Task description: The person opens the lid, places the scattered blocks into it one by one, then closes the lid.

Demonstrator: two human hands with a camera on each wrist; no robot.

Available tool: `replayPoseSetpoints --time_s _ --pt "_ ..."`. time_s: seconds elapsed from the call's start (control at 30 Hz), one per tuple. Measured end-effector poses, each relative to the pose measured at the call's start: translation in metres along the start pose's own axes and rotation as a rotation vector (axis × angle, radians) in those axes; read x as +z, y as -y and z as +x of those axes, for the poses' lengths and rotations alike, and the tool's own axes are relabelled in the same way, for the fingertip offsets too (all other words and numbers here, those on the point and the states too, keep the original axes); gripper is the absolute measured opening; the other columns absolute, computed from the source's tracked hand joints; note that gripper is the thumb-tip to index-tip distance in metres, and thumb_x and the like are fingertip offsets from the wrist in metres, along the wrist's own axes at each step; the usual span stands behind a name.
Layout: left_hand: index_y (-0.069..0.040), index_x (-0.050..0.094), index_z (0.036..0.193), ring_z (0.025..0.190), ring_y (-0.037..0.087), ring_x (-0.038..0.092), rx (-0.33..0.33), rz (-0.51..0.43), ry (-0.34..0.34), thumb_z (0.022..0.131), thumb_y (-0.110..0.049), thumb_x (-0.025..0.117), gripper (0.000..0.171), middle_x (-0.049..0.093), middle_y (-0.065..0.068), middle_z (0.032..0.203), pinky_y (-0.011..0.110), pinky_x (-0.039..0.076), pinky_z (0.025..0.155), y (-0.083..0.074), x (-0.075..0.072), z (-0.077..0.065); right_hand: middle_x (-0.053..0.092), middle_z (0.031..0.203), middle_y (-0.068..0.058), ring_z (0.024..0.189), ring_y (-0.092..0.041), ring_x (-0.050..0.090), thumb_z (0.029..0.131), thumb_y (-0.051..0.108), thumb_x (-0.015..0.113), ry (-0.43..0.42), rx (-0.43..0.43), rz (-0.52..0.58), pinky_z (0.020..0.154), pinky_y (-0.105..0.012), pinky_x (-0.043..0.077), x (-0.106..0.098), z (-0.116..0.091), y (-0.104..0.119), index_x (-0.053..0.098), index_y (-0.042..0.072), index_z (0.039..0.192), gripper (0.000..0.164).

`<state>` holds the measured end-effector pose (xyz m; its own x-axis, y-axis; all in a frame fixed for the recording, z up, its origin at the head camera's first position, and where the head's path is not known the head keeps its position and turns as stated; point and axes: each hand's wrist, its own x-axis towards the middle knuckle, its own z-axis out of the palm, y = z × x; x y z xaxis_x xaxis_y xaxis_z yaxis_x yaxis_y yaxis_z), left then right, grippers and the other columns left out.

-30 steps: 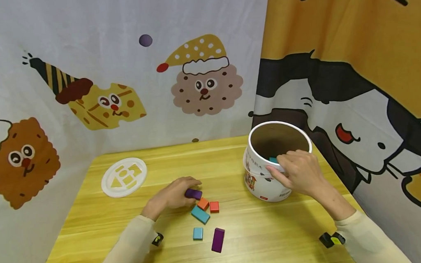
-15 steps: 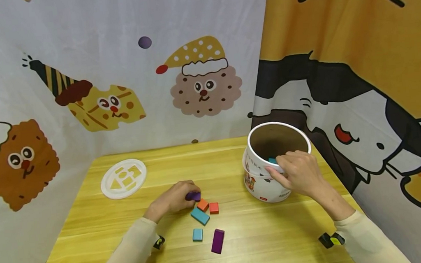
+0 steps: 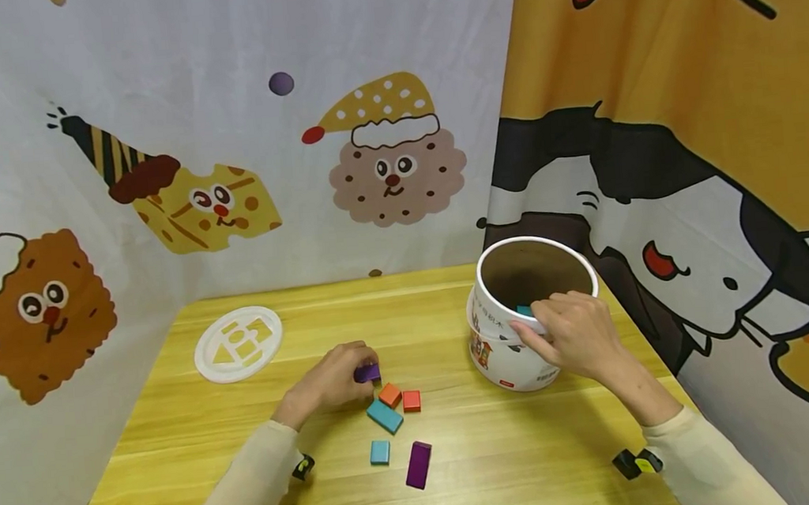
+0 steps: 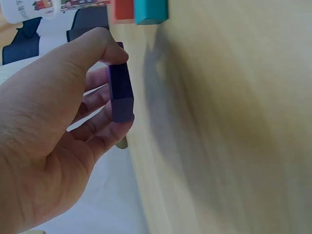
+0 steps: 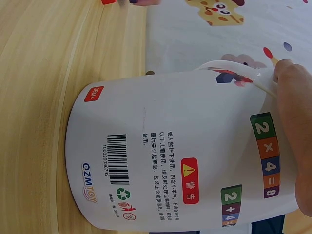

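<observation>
In the head view my left hand [image 3: 336, 378] pinches a purple rectangular block [image 3: 367, 373]. The left wrist view shows that block [image 4: 121, 90] between the thumb and fingertips, a little off the table. Just beside it lie an orange block [image 3: 390, 395], a red block [image 3: 411, 401] and a long teal block [image 3: 385, 416]. Nearer to me are a light blue block [image 3: 381, 452] and a second purple block [image 3: 418, 465]. My right hand [image 3: 578, 330] grips the rim of a white printed bucket [image 3: 505, 348], thumb outside. A teal piece [image 3: 524, 310] shows inside; the bucket's bottom is hidden.
A white round lid [image 3: 238, 345] with shaped cutouts lies flat at the table's back left. The wooden table [image 3: 324, 497] meets a printed white curtain [image 3: 224, 140] behind and an orange printed curtain [image 3: 703, 62] at the right.
The purple block in my left hand has turned and shifted slightly left, with the fingers reaching further over it. My right hand and the bucket stay in place.
</observation>
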<state>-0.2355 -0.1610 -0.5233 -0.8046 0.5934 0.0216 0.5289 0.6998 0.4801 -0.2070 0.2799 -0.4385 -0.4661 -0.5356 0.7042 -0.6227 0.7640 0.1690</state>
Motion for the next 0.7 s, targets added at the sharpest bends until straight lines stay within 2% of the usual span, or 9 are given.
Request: replayPoseSetpoints --time_s 0.17,0.33,0.5,0.7 --pt "-0.003 0.077 0.128 0.100 0.015 0.067 0.035 0.003 -0.069 0.093 -0.012 0.086 0.038 0.074 0.006 0.118 0.023 0.061 0.082 -0.007 -0.011 0.005 0.037 0.056 0.006 0.052 -0.011 0.028 0.117 0.063 0.042 0.005 0.004 -0.003 0.055 -0.023 0.016 0.000 -0.001 0.000 0.049 0.016 0.069 0.067" --pt "-0.004 0.078 0.126 0.095 0.014 0.067 0.119 0.025 -0.159 0.093 -0.013 0.084 0.035 0.075 0.006 0.114 0.023 0.060 0.080 -0.017 -0.023 0.013 0.038 0.056 0.006 0.052 -0.011 0.029 0.117 0.063 0.042 0.012 0.006 -0.006 0.054 -0.023 0.016 0.000 -0.001 -0.001 0.049 0.017 0.069 0.067" --pt "-0.003 0.077 0.125 0.094 0.017 0.068 0.195 0.042 -0.233 0.091 -0.012 0.083 0.035 0.076 0.008 0.113 0.026 0.060 0.079 -0.035 -0.040 0.027 0.038 0.056 0.006 0.053 -0.010 0.028 0.116 0.063 0.043 -0.009 0.002 0.006 0.055 -0.022 0.016 -0.001 0.000 0.000 0.049 0.017 0.069 0.067" --pt "-0.003 0.076 0.129 0.093 0.019 0.069 0.250 0.050 -0.283 0.096 -0.014 0.080 0.035 0.076 0.009 0.115 0.028 0.061 0.076 -0.059 -0.060 0.048 0.037 0.056 0.007 0.053 -0.008 0.027 0.117 0.062 0.044 -0.039 -0.008 0.014 0.054 -0.022 0.016 -0.001 0.001 0.000 0.050 0.017 0.069 0.066"
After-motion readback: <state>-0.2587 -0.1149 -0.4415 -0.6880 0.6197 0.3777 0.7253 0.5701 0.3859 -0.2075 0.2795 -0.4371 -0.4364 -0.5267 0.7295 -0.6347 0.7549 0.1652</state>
